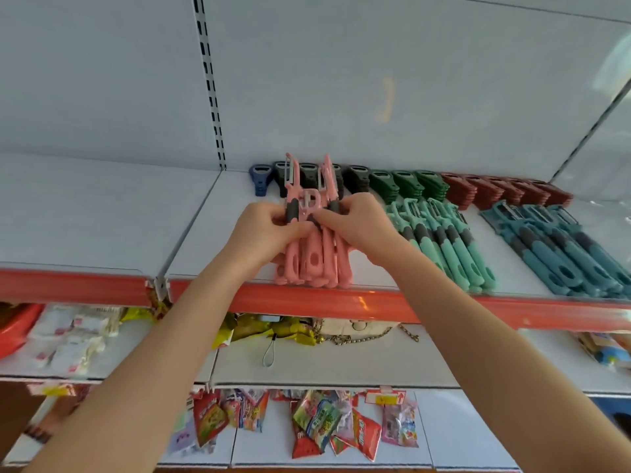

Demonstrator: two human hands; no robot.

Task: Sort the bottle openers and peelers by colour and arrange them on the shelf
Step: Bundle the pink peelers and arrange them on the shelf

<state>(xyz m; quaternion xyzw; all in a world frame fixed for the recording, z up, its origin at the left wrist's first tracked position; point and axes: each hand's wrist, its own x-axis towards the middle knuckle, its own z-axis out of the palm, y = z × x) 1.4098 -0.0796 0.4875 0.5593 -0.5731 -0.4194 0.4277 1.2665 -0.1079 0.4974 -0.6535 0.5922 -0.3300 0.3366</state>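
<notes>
White shelf (211, 213) boards with a red lip carry colour rows: openers (389, 186) behind, peelers in front. Your left hand (269, 230) and right hand (355, 223) both clamp the pink peelers (312, 264), squaring them beside the mint peelers (447, 240), probably to keep colours apart.

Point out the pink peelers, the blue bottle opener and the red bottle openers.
pink peelers (294, 257): head view, handle ends
blue bottle opener (261, 181): head view, body
red bottle openers (505, 192): head view, middle stack

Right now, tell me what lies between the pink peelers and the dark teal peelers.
Head view: the mint-green peelers lie between pink peelers and dark teal peelers.
</notes>
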